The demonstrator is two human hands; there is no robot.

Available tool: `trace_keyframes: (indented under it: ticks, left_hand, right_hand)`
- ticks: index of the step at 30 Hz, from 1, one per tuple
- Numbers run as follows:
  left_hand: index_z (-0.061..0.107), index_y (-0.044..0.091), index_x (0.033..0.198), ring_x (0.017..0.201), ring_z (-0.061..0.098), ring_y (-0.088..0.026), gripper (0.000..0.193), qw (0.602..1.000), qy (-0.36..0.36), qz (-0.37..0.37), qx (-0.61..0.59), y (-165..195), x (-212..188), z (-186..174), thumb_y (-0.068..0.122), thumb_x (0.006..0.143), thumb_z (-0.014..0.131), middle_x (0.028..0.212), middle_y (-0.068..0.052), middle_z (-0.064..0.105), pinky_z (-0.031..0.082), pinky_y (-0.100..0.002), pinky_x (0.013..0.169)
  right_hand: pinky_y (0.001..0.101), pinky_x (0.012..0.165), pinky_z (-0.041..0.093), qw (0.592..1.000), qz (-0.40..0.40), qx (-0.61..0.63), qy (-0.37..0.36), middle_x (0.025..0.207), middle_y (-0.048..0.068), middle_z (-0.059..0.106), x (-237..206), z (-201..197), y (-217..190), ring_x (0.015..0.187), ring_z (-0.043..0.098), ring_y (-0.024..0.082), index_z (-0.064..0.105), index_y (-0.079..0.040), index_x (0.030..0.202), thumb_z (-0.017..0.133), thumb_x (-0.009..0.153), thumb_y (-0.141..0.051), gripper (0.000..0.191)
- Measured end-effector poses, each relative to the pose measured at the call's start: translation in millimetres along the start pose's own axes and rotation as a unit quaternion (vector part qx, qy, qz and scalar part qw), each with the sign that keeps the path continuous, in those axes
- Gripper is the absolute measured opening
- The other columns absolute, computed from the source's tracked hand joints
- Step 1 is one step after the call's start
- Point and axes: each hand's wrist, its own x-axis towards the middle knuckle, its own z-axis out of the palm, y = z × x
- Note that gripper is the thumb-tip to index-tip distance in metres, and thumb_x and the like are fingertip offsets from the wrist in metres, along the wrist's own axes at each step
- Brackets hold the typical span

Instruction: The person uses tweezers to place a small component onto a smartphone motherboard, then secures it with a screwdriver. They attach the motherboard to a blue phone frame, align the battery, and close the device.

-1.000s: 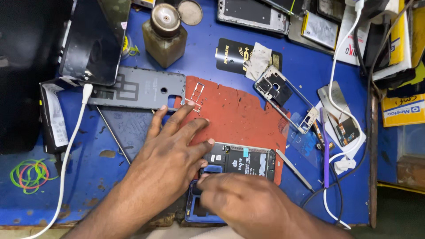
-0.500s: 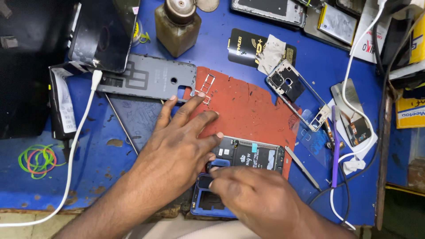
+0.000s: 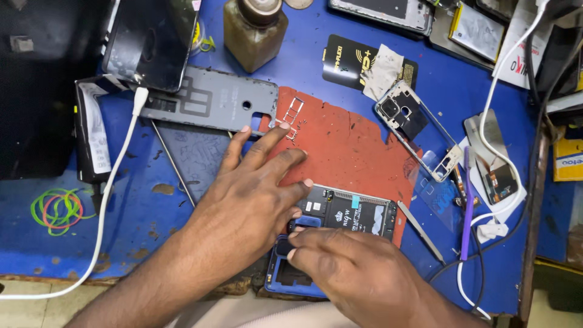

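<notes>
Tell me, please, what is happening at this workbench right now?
A person is working on an opened phone lying on a red mat on a blue bench. The left hand rests spread flat beside it, steadying its upper edge, while the right hand presses fingertips onto its lower end. A grey back cover and a brown bottle lie nearby.
</notes>
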Motion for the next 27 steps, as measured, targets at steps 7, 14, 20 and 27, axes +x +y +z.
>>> trace_keyframes:
  ticks: [7,14,20,27]
  left_hand:
    - [0.076,0.007,0.11,0.143,0.035,-0.041,0.032,1.0,-0.008,-0.002,-0.002,3,0,-2,0.019,0.081,0.07,0.137,-0.017,0.057,0.016,-0.065,0.117]
    - [0.071,0.004,0.113,0.147,0.032,-0.039,0.044,0.999,-0.027,0.019,0.02,1,-3,-2,0.023,0.074,0.074,0.143,-0.017,0.053,0.015,-0.063,0.12]
    - [0.068,0.005,0.116,0.148,0.03,-0.039,0.05,0.999,-0.026,0.02,0.004,-2,-5,4,0.026,0.072,0.076,0.144,-0.017,0.052,0.015,-0.062,0.12]
    - [0.069,0.002,0.112,0.144,0.031,-0.039,0.047,0.999,-0.047,0.016,0.02,1,-1,-1,0.024,0.071,0.077,0.138,-0.018,0.054,0.016,-0.059,0.117]
  right_hand:
    - [0.0307,0.075,0.063,0.984,0.177,-0.005,0.032,0.099,0.005,0.078,-3,10,2,0.086,0.078,0.019,0.069,-0.013,0.112,0.086,0.085,-0.017,0.032]
    - [0.0331,0.089,0.065,0.903,0.249,0.176,0.304,0.109,0.021,0.07,-10,-39,42,0.101,0.075,0.026,0.033,-0.007,0.128,0.065,0.102,0.008,0.043]
    - [0.0335,0.098,0.065,0.869,0.233,0.267,0.346,0.111,0.019,0.068,7,-53,75,0.106,0.075,0.027,0.035,-0.007,0.13,0.067,0.104,0.013,0.046]
    - [0.0315,0.099,0.065,0.878,0.216,0.261,0.338,0.11,0.013,0.069,34,-50,122,0.109,0.075,0.023,0.038,-0.009,0.122,0.068,0.1,0.012,0.043]
